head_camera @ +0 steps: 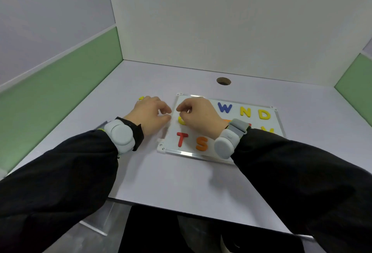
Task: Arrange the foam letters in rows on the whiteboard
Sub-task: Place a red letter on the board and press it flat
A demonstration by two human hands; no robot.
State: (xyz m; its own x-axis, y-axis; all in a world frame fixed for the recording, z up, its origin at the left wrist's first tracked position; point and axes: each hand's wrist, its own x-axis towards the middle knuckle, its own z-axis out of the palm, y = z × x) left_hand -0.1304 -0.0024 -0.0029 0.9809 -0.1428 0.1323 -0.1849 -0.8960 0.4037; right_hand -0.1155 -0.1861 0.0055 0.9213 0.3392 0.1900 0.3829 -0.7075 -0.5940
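- Your left hand (150, 112) sits on the desk (171, 176) just off the whiteboard's left edge, fingers loosely curled toward the board. I can see nothing between them, so I take it as holding nothing.
- Your right hand (198, 115) is over the left part of the whiteboard (171, 140), fingers bent downward and thumb tip pointing left, almost meeting the left hand's fingertips. Whether it actually pinches a letter you cannot tell from here; the palm hides it.
- A yellow letter (180, 121) peeks out from under that right hand, lying flat in the middle row at the board's left side. Its shape is mostly covered.
- Beyond your hands, a blue W (225, 108), a yellow N (245, 112) and a yellow D (264, 114) form the far row; a red T (181, 139) and an orange S (201, 143) start the near row. More letters lie behind your right wrist, too hidden to read.
- The relation that matters: a small yellow piece (141, 98) lies on the desk off the board, just past your left knuckles, on the far-left side. Its long axis cannot be read, since the hand covers most of it.
- Your left hand is clearly the nearer one to it; the right would have to cross over.
- The board's long side runs left to right and is slightly skewed, so rows should follow that edge.
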